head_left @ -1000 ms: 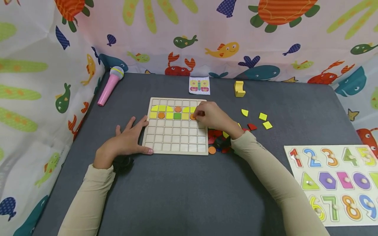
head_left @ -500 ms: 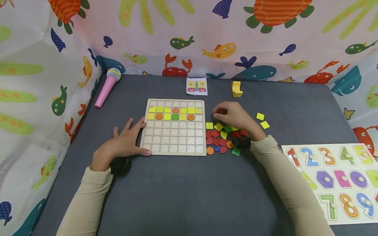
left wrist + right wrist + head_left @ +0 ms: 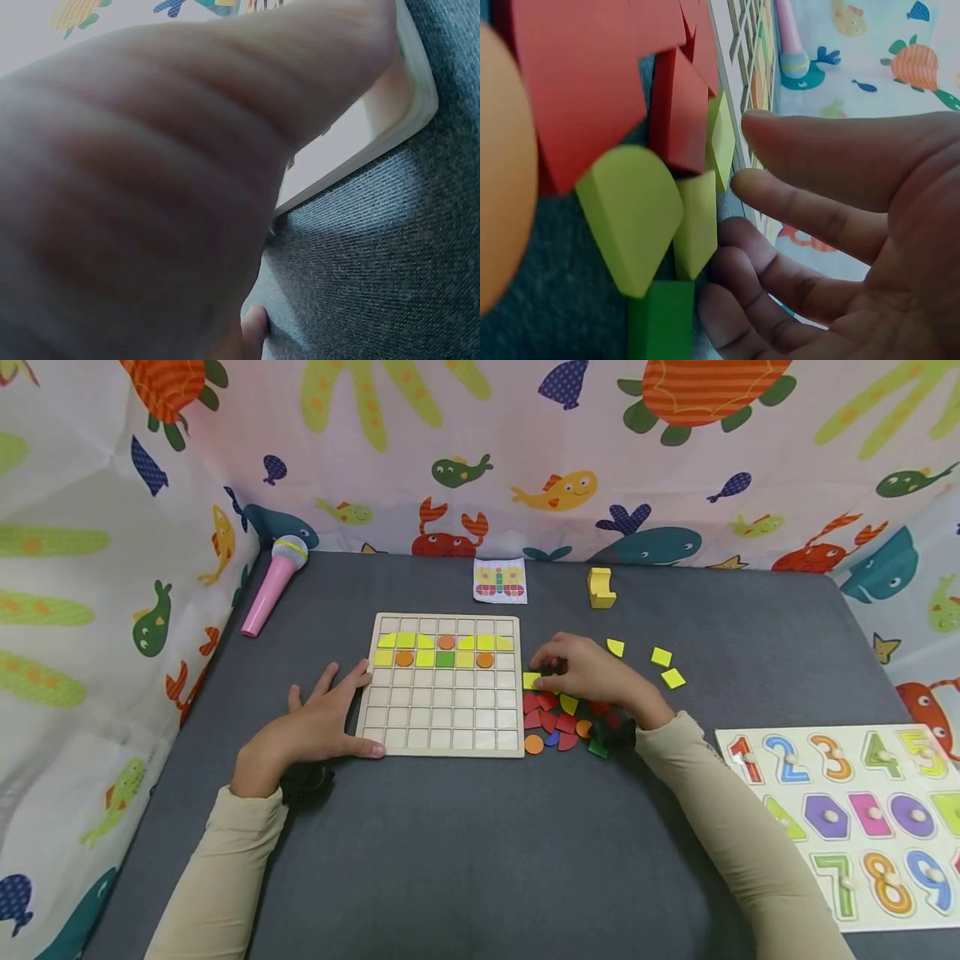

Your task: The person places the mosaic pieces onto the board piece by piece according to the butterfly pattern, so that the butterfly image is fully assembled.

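Board [image 3: 442,697]: 3 orange discs [image 3: 404,657]; left hand [image 3: 309,720] splayed on its left edge; right hand [image 3: 592,672] at its right, fingers parted, apparently empty.

Forward and down from my head, close from the wrists along left hand [image 3: 311,718] and right hand [image 3: 592,672], board [image 3: 442,717] in all.

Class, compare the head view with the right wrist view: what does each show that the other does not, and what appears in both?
Only the head view shows the left hand, picture card, number board and yellow block.

Only the right wrist view shows the palm side of the right hand, and a green piece that the hand covers in the head view.

Both share that hand, the grid board, red pieces, pink microphone and sea-animal cloth.
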Tool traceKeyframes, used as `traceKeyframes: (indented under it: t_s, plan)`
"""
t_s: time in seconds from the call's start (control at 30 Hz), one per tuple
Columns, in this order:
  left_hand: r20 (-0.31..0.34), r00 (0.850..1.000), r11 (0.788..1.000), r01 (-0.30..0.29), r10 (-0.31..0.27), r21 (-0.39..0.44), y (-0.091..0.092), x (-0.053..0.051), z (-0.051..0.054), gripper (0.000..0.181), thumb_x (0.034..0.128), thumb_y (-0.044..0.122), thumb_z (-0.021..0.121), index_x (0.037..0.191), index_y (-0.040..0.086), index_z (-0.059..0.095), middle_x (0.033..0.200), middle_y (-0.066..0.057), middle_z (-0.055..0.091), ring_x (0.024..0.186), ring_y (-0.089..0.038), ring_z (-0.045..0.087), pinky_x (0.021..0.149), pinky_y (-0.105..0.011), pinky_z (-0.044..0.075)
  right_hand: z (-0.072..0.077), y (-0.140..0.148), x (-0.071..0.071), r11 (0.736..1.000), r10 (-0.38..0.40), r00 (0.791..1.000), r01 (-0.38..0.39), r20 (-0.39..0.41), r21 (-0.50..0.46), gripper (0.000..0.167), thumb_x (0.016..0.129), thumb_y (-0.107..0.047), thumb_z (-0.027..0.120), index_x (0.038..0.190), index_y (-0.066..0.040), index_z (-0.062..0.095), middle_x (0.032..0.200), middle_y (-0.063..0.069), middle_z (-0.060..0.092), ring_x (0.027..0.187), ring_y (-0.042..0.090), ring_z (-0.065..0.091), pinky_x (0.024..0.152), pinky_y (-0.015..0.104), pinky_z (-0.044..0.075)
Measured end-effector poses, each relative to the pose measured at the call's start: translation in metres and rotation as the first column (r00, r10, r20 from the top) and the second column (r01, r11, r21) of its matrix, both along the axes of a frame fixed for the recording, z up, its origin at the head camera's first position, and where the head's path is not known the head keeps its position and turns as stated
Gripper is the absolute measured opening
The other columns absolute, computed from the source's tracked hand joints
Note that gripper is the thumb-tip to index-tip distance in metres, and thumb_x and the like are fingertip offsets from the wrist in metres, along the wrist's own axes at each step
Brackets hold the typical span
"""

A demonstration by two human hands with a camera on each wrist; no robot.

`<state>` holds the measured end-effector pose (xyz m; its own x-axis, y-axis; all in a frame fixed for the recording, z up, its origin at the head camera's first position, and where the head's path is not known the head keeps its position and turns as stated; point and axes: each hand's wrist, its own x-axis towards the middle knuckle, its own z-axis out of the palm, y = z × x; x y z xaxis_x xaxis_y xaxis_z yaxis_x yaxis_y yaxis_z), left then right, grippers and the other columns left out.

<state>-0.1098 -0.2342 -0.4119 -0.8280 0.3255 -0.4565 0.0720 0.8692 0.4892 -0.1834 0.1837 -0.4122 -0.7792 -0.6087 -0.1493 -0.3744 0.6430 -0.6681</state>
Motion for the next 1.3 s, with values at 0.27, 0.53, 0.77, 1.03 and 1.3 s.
traceKeyframes:
  t_s: [0.27,0.53,0.77,1.03,1.3]
  plan:
    - [0.006,1.000,1.000,-0.001,0.001,0.006,0.000,0.000,0.004,0.130,0.0815,0.058,0.090,0.172,0.010,0.011,0.179,-0.018,0.004,0.161,-0.046,-0.013,0.111,-0.084,-0.011,0.000,-0.007,0.003,1.000,0.011,1.000,-0.011,-0.010,0.016,0.025,0.096,-0.013,0.083,0.118,-0.002,0.077,0.114,0.013,0.062,0.102,0.029,0.058,0.089,0.045,0.052]
    - [0.000,1.000,1.000,0.001,-0.001,0.006,-0.001,-0.001,0.004,0.129,0.0815,0.058,0.090,0.172,0.010,0.012,0.179,-0.018,0.004,0.161,-0.046,-0.013,0.110,-0.085,-0.011,0.001,-0.013,0.005,1.000,-0.023,0.999,0.023,-0.023,0.006,0.018,0.096,-0.005,0.079,0.108,-0.002,0.066,0.100,0.012,0.059,0.090,0.029,0.054,0.078,0.042,0.047]
    - [0.003,1.000,1.000,-0.004,0.004,0.002,-0.001,-0.002,0.003,0.129,0.0814,0.058,0.090,0.172,0.011,0.012,0.179,-0.017,0.003,0.161,-0.046,-0.013,0.111,-0.084,-0.011,0.007,-0.016,0.000,0.993,-0.121,0.993,0.121,-0.008,-0.015,0.010,0.101,-0.002,0.071,0.109,-0.004,0.065,0.094,0.011,0.066,0.082,0.027,0.059,0.071,0.039,0.051]
    - [0.005,1.000,1.000,0.000,0.000,0.006,-0.001,0.000,0.005,0.129,0.0812,0.059,0.090,0.172,0.010,0.012,0.179,-0.017,0.003,0.161,-0.046,-0.013,0.111,-0.084,-0.011,0.011,-0.030,-0.011,0.986,-0.153,0.988,0.150,-0.032,-0.073,0.010,0.102,-0.004,0.070,0.111,-0.003,0.066,0.104,0.012,0.071,0.092,0.028,0.061,0.080,0.040,0.054]
    - [0.002,1.000,1.000,-0.001,0.001,0.014,-0.001,0.001,0.003,0.130,0.0818,0.058,0.090,0.172,0.011,0.010,0.179,-0.018,0.004,0.161,-0.046,-0.012,0.111,-0.084,-0.011,0.006,-0.046,-0.016,0.988,-0.106,0.993,0.099,-0.056,-0.121,0.008,0.101,-0.002,0.071,0.108,0.000,0.069,0.100,0.011,0.071,0.091,0.027,0.062,0.083,0.041,0.053]
